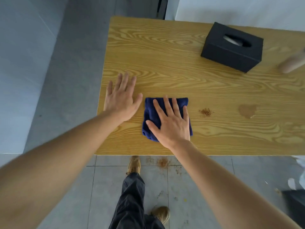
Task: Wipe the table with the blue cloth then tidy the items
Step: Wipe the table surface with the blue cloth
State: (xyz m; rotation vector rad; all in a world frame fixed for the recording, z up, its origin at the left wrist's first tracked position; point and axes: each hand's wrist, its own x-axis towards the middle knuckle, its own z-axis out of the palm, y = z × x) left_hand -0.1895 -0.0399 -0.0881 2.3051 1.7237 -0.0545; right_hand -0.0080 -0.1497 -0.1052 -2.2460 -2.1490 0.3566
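Observation:
A folded blue cloth (149,116) lies flat on the wooden table (165,63), near its front left. My right hand (171,123) presses down on the cloth with fingers spread, palm flat. My left hand (121,98) rests flat on the bare wood just left of the cloth, fingers apart, holding nothing. To the right of the cloth sits a small pile of brown crumbs (205,112), and further right a brownish wet stain (247,111).
A black tissue box (231,48) stands at the back right. A tan cylindrical object (292,62) lies at the right edge, partly cut off. Brown crumbs (162,162) are scattered on the tiled floor below the front edge, by my shoes.

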